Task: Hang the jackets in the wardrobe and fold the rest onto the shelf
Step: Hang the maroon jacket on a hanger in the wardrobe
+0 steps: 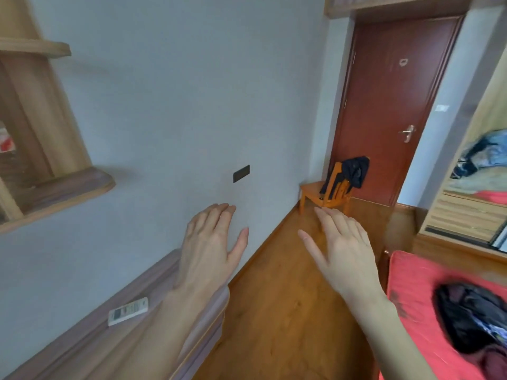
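Both hands are held out flat with fingers straight, holding nothing: the left hand (211, 242) before the wall, the right hand (340, 248) over the floor. A dark jacket (355, 171) hangs on the chair (310, 189) well beyond them; dark clothes (472, 319) lie on the red bed (411, 283) just right of the right forearm.

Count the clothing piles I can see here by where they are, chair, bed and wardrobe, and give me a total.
On the chair: 1, a dark garment over its back
On the red bed: 1, a dark heap
In the wardrobe: 1, a bluish pile
Total: 3
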The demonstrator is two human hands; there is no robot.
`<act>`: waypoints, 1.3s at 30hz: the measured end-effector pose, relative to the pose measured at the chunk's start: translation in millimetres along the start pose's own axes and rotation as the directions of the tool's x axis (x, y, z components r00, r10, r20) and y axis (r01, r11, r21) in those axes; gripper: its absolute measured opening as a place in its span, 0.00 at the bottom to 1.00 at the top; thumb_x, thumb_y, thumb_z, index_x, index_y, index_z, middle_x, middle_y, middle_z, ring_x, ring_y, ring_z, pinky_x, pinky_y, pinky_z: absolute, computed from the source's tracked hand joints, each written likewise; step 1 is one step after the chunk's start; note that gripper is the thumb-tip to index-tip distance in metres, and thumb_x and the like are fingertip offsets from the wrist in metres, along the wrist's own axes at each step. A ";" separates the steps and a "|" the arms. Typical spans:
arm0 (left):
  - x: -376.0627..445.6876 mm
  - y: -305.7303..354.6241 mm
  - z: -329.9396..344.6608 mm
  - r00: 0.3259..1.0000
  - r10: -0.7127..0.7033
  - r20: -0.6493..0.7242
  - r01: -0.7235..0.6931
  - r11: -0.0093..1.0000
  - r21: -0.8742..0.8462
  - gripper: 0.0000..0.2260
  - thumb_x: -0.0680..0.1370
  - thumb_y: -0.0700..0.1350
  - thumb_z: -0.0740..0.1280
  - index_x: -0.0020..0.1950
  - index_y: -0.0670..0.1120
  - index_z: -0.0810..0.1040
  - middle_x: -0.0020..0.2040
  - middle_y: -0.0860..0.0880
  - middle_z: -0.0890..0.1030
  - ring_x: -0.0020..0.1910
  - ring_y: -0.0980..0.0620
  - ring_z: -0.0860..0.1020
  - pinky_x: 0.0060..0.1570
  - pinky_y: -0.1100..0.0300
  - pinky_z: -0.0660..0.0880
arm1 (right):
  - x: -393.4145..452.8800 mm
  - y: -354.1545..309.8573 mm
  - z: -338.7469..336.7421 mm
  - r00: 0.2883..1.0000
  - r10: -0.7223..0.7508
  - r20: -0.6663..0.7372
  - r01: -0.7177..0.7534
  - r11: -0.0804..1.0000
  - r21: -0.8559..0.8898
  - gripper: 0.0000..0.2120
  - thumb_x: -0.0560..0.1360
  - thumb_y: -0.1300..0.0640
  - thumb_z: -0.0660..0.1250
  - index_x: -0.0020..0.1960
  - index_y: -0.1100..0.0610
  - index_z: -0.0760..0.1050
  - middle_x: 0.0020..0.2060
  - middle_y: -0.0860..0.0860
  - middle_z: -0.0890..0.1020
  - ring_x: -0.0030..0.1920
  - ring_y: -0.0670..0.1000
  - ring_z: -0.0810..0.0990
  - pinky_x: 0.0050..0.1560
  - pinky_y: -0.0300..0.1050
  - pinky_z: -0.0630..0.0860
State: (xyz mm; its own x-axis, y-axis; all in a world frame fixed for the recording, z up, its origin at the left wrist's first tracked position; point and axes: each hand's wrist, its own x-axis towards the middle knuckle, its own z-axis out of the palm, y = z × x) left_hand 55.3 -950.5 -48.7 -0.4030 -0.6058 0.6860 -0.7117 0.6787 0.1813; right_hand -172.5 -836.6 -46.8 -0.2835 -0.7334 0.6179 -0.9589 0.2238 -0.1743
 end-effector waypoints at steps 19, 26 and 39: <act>227.5 66.3 249.7 0.981 0.181 0.063 -0.164 0.963 -0.213 0.24 0.83 0.58 0.60 0.72 0.45 0.77 0.69 0.46 0.80 0.70 0.45 0.77 0.69 0.47 0.73 | 150.1 212.5 90.1 0.960 0.245 -0.132 -0.268 0.944 -0.195 0.28 0.83 0.40 0.63 0.73 0.58 0.74 0.67 0.55 0.79 0.70 0.59 0.76 0.72 0.59 0.70; 312.0 81.9 347.5 0.965 0.257 0.056 -0.234 0.936 -0.264 0.23 0.83 0.58 0.60 0.71 0.47 0.77 0.69 0.48 0.80 0.70 0.47 0.75 0.70 0.48 0.71 | 213.1 275.7 129.1 0.945 0.292 -0.150 -0.324 0.903 -0.283 0.29 0.83 0.37 0.58 0.72 0.57 0.74 0.68 0.55 0.79 0.69 0.59 0.76 0.71 0.57 0.70; 516.4 121.6 534.6 0.932 0.357 0.059 -0.310 0.872 -0.380 0.24 0.84 0.60 0.56 0.72 0.48 0.76 0.69 0.50 0.79 0.70 0.48 0.74 0.71 0.50 0.70 | 380.3 414.6 221.3 0.900 0.399 -0.177 -0.437 0.833 -0.340 0.29 0.83 0.37 0.60 0.73 0.57 0.74 0.70 0.54 0.79 0.73 0.57 0.73 0.74 0.59 0.70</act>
State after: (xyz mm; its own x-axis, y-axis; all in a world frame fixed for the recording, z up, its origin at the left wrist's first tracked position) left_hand -546.9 -1402.7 -49.2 -0.6638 -0.3470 0.6626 -0.2772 0.9369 0.2130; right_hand -680.2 -1164.8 -53.8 -0.6362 -0.4566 0.6219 -0.6714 0.7247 -0.1547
